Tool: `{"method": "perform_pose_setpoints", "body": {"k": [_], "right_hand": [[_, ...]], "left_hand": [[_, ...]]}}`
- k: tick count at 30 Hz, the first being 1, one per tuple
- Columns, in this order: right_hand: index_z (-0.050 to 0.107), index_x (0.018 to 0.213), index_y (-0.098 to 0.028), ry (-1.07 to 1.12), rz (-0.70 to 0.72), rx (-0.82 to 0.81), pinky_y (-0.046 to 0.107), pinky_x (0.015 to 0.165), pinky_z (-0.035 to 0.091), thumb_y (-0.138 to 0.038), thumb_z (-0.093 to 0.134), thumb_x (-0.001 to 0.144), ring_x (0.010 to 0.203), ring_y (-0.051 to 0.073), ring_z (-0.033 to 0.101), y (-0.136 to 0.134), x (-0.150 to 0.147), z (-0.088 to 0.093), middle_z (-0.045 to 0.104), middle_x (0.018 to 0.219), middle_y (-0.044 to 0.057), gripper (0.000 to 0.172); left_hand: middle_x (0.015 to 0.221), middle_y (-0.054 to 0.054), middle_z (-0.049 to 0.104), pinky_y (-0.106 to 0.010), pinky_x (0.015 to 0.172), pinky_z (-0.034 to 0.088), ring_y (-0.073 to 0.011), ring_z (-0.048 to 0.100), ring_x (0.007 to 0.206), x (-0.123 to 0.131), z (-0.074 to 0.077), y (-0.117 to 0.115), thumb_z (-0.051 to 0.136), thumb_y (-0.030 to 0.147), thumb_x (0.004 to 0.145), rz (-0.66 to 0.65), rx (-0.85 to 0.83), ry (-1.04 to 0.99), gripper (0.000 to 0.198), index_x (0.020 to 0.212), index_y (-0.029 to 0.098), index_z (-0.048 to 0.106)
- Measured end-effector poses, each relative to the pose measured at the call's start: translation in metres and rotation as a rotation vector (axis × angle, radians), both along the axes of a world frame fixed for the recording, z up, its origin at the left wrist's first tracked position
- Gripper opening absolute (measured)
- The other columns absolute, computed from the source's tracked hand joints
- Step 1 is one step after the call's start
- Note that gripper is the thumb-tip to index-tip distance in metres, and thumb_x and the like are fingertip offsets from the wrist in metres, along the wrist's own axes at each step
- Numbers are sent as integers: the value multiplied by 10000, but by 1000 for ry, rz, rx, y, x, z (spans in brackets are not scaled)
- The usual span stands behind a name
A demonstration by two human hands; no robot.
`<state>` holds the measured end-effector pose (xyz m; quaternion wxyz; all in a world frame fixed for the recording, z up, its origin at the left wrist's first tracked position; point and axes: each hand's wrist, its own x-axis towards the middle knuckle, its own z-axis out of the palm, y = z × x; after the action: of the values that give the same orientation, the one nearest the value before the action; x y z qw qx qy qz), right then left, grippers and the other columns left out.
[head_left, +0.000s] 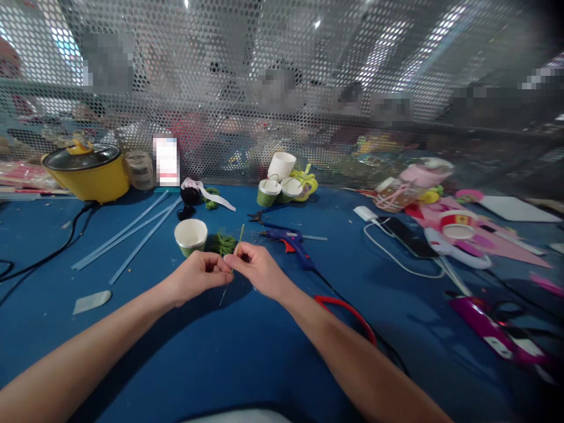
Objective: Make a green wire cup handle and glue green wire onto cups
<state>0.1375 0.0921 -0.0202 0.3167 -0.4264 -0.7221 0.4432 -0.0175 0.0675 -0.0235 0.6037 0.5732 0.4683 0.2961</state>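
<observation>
My left hand (pixel 200 275) and my right hand (pixel 258 269) meet over the middle of the blue table (pixel 211 364). Between pinched fingertips they hold a thin green strand (pixel 242 232); its upper end sticks up above the right thumb. A thin pale wisp (pixel 224 294) hangs below the fingers, too fine to name. Just behind the hands lies a bundle of green yarn (pixel 224 242). Beside it, behind my left hand, stands a paper cup (pixel 191 235) with a white inside and a green outside.
A blue glue gun (pixel 291 238) and pliers (pixel 259 218) lie behind my right hand. Clear glue sticks (pixel 132 232) and a yellow pot (pixel 90 173) are left. Small green cups (pixel 268 191) stand at the back. A phone (pixel 409 238) and purple power strip (pixel 489 329) lie right.
</observation>
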Motion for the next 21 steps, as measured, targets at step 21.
{"method": "perform_pose_setpoints", "body": {"k": [21], "right_hand": [[435,601,-164,2,6,-18,214,459,264,-372,527,743,496,70,320,0,0,-1,394,532,-52,268]], "left_hand": [[483,78,318,-217,440,157,-51,229,461,0,-2,1,581,291,676,21,64,41,205,582,143,474]]}}
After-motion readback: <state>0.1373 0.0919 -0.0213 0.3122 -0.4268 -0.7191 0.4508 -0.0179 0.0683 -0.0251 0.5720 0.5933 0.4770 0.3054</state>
